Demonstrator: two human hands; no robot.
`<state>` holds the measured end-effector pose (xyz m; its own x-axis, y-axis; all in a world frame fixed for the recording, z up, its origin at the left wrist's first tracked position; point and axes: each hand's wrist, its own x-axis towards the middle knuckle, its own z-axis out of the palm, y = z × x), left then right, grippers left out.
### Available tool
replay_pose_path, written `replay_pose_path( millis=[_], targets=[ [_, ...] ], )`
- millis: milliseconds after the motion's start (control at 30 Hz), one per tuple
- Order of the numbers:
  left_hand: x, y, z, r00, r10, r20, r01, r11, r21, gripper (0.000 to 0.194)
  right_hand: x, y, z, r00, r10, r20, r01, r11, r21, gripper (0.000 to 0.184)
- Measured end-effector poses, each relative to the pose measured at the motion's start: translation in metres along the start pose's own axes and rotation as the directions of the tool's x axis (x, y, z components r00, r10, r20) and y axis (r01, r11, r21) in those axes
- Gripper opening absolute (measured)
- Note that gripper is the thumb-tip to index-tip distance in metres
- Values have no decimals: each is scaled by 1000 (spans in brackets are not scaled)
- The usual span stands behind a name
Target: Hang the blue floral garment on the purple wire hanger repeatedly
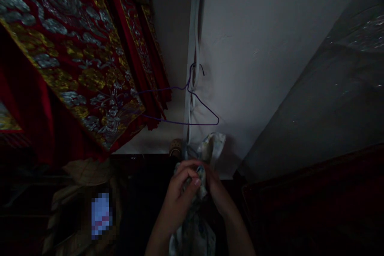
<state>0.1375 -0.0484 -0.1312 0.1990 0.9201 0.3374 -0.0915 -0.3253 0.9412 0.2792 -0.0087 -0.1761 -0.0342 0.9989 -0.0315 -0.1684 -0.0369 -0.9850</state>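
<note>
Gripping the patterned cloth is the function of my left hand: thumb and fingers are closed in a pinch, and a small fold of the material protrudes beside the thumb. My right hand is positioned against the same bunch of cloth, from the other side. Its fingertips are hidden, so I cannot tell whether they are clenched on the material or only bear against it. Both wrists enter from the lower edge of the view, and the two hands meet near its lower centre.

The cloth is pale, with blue, green and yellowish markings. One section stands above my hands as an open loop; another section hangs down between my forearms. Its lower end runs out of view.

Component positions around the cloth:

- Purple hanger: above my hands in the view, clear of both. Its hook lies at the white cord; whether the hook bears on the cord, I cannot tell. Its left side overlaps the red embroidered fabric in the view.
- Red embroidered fabric: upper left, with silver and gold ornament.
- White cord: runs down along the edge of the pale wall.
- Clear sheeting: right side, with shiny creases.
- Perforated shoe: beyond my left hand, near the wall base.
- Pixelated patch: lower left; content unreadable.

Lighting is dim, and detail in the lower corners is limited.
</note>
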Motion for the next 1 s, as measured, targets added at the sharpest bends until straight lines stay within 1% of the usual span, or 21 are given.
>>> replay_pose_path(
  millis=[67, 167, 200, 267, 333, 367, 400, 433, 500, 533, 600, 667, 700, 733, 767, 800, 833, 867, 900, 933, 1000],
  targets=[
    [6, 6, -10, 996, 19, 88, -31, 991, 129, 22, -2, -6, 1, 988, 125, 86, -132, 988, 83, 61],
    [23, 10, -31, 981, 61, 186, -110, 957, 268, 20, -5, -29, 15, 965, 128, 227, -176, 963, 206, 60],
    [29, 9, -39, 980, 85, 179, -134, 950, 282, 25, -5, -39, 21, 940, 127, 316, -199, 958, 206, 60],
    [39, 6, -55, 984, 83, 158, -122, 958, 259, 40, -1, -60, 30, 852, 155, 500, -240, 964, 111, 56],
    [44, 1, -71, 977, -25, 211, -25, 973, 230, 56, 7, -81, 33, 768, 175, 616, -188, 981, -45, 48],
    [44, -2, -79, 963, -107, 249, 42, 967, 252, 63, 12, -91, 31, 756, 162, 634, -115, 987, -114, 42],
    [42, -5, -86, 940, -192, 284, 99, 945, 312, 68, 18, -101, 27, 776, 122, 619, -20, 985, -170, 34],
    [39, -7, -93, 916, -265, 301, 131, 907, 401, 69, 24, -111, 23, 816, 58, 575, 83, 973, -216, 24],
    [32, -7, -106, 883, -360, 300, 129, 803, 582, 65, 36, -132, 12, 900, -131, 417, 266, 921, -286, 12],
    [29, -4, -111, 872, -383, 303, 114, 762, 637, 61, 41, -142, 8, 917, -218, 334, 324, 896, -304, 11],
    [26, 6, -117, 871, -379, 313, 103, 763, 638, 45, 46, -158, 6, 923, -287, 258, 354, 895, -271, 14],
    [28, 19, -116, 920, -283, 272, 107, 849, 518, 29, 45, -167, 13, 907, -205, 367, 291, 936, -196, 23],
    [31, 25, -113, 955, -200, 218, 87, 894, 439, 37, 43, -168, 18, 872, -139, 470, 247, 953, -177, 25],
    [34, 30, -110, 982, -112, 151, 49, 928, 369, 51, 40, -168, 25, 815, -74, 574, 216, 959, -182, 25],
    [37, 34, -105, 995, -35, 92, 3, 948, 318, 62, 37, -167, 30, 746, -16, 665, 203, 957, -206, 22],
    [40, 37, -100, 998, 16, 65, -34, 957, 287, 65, 35, -165, 34, 679, 30, 733, 210, 950, -233, 19],
    [42, 38, -96, 996, 29, 79, -49, 962, 269, 58, 35, -163, 36, 629, 60, 775, 229, 938, -259, 15],
    [43, 38, -93, 990, 5, 138, -42, 962, 270, 43, 36, -162, 35, 603, 76, 794, 257, 924, -284, 13],
    [43, 37, -90, 975, -44, 219, -22, 956, 292, 26, 39, -162, 32, 617, 61, 785, 295, 906, -303, 14],
    [43, 36, -88, 949, -105, 298, 1, 944, 329, 21, 43, -163, 27, 663, 17, 748, 338, 885, -320, 15],
    [40, 36, -88, 895, -220, 387, 55, 917, 395, 39, 53, -168, 15, 778, -142, 613, 429, 832, -352, 16]
  ],
)
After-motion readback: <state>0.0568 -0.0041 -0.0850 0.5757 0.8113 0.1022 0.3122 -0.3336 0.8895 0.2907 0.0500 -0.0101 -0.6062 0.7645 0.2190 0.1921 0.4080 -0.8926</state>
